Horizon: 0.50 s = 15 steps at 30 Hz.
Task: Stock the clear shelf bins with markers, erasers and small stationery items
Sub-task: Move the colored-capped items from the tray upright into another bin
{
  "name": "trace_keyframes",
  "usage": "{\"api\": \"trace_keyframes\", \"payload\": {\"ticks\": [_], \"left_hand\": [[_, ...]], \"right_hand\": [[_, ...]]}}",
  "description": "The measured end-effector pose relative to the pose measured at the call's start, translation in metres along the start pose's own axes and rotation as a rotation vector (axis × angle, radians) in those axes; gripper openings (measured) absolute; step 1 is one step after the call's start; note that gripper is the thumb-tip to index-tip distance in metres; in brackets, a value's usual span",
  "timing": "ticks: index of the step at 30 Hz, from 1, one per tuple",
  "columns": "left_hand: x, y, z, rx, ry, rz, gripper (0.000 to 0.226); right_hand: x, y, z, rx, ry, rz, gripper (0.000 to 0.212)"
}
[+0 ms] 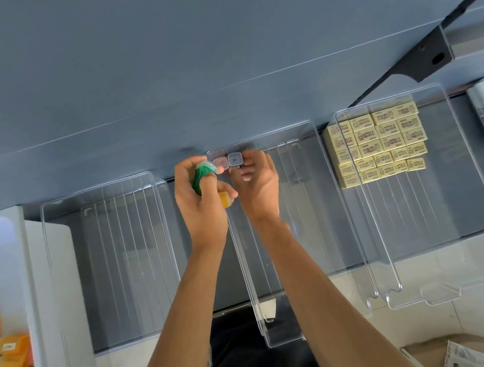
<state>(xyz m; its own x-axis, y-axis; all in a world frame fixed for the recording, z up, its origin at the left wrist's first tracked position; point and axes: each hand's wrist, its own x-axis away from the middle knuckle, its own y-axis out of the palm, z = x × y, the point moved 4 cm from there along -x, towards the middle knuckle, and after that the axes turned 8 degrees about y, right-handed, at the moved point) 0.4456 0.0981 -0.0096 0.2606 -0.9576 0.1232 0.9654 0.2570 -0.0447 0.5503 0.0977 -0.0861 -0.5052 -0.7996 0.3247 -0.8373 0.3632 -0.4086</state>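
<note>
Now both hands meet at the 12 o'clock end of the middle bin point(276, 340). The left hand point(199, 196) is curled tight round a green item point(201, 176), and the right hand point(259, 189) pinches one of the small clear cases point(235, 159) there. Erasers point(380, 142) sit stacked at 2 o'clock, in the right bin point(412, 296).

Head view: you look forward and down onto the shelf point(471, 192).
Nearness: close; clear bins point(112, 262) fill your frame.
</note>
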Motion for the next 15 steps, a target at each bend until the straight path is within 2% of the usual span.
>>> {"api": "trace_keyframes", "payload": {"ticks": [6,10,15], "left_hand": [[-0.003,0.000,0.000,-0.004,0.002,-0.009,0.019],[-0.002,0.001,0.000,-0.006,-0.020,-0.021,0.019],[-0.001,0.001,0.003,-0.070,-0.028,-0.034,0.022]], "right_hand": [[-0.001,0.000,0.000,0.020,-0.001,0.001,0.024],[0.003,-0.006,0.000,-0.086,0.032,-0.027,0.027],[0.012,-0.015,0.006,-0.180,0.105,-0.150,0.032]]}}
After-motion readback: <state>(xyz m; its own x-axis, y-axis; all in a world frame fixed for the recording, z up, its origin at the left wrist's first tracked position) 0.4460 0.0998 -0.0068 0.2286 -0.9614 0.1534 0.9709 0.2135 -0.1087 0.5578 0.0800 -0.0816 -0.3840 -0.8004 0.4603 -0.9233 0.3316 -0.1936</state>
